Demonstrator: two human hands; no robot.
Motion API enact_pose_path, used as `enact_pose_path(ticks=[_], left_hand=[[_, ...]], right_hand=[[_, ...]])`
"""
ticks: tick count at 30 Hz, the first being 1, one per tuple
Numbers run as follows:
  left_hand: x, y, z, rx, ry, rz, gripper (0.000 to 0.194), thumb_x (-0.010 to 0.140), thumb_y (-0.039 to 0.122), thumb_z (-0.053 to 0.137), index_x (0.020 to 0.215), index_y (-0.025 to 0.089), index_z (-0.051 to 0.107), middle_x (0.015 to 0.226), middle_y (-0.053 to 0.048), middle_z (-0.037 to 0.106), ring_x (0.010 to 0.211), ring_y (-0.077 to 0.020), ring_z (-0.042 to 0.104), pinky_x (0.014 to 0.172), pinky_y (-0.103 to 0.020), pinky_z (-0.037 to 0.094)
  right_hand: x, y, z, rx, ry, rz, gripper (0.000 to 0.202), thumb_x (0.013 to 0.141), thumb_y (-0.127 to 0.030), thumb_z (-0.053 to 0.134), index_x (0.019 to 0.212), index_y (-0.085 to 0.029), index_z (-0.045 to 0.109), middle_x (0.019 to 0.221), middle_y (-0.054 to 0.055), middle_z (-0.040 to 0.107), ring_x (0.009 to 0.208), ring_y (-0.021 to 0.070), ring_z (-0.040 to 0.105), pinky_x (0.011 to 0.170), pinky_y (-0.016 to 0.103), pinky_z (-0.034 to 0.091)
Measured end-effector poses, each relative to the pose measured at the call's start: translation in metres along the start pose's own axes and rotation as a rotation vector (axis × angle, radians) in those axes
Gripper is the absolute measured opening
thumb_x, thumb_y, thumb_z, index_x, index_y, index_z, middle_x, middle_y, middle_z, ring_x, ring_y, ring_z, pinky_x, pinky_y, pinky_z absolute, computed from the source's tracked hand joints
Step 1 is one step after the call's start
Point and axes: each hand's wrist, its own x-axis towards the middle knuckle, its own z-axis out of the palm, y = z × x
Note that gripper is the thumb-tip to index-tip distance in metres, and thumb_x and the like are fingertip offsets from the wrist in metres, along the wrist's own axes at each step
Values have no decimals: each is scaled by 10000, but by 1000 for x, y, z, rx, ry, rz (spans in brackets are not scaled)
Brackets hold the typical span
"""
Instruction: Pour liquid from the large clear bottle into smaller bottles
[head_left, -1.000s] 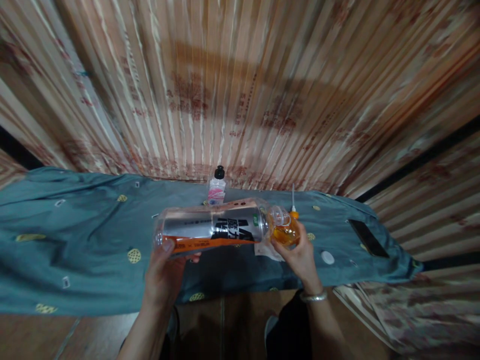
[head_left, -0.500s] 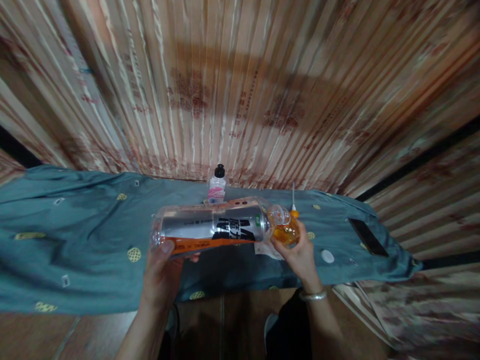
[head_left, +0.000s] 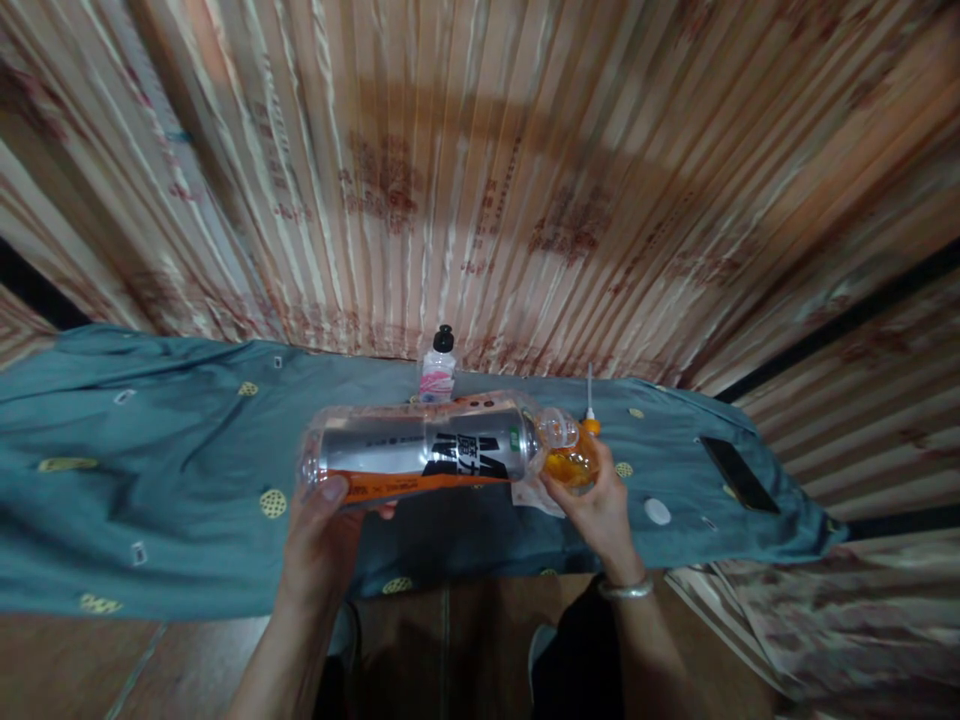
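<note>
A large clear bottle point(head_left: 420, 448) with a silver, black and orange label lies nearly level in the air, its neck toward the right. My left hand point(head_left: 326, 520) grips its base end, thumb on the label. Fingers of my right hand point(head_left: 600, 505) are wrapped round a small clear container point(head_left: 571, 462) with amber liquid inside, held at the big bottle's mouth. Where the two openings meet is hard to make out. Beyond them stands a small bottle point(head_left: 438, 370) with a black cap and pink label. An orange pump top point(head_left: 591, 424) with a pale tube rests behind my right hand.
A teal cloth point(head_left: 187, 480) with yellow patterns covers the narrow surface. On its right lie a dark phone point(head_left: 739, 475) and a white round disc point(head_left: 657, 512). A pale packet point(head_left: 537, 499) is partly beneath the bottles. Pleated curtains point(head_left: 480, 200) hang behind.
The view has shifted very slightly. Both hands keep their holds, and the large bottle and small container stay almost in the same position.
</note>
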Motion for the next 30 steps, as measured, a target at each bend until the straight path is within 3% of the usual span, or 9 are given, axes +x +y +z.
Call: enact_pose_path(ticks=[19, 30], left_hand=[[2, -3, -21, -35, -62, -39, 657, 680, 405, 880, 1273, 237, 655, 732, -11, 752, 573, -238, 717, 542, -319, 589], [3, -3, -18, -45, -39, -52, 673, 638, 401, 904, 1244, 232, 667, 702, -17, 742, 642, -277, 741, 515, -313, 586]], right_hand=[[-2, 1, 1, -42, -4, -31, 727, 698, -533, 786, 1301, -195, 562, 1172, 115, 742, 1048, 313, 735, 907, 465, 604], [-1, 1, 1, -39, -4, -42, 721, 698, -547, 789, 1292, -207, 564, 1162, 104, 750, 1033, 303, 742, 893, 452, 611]])
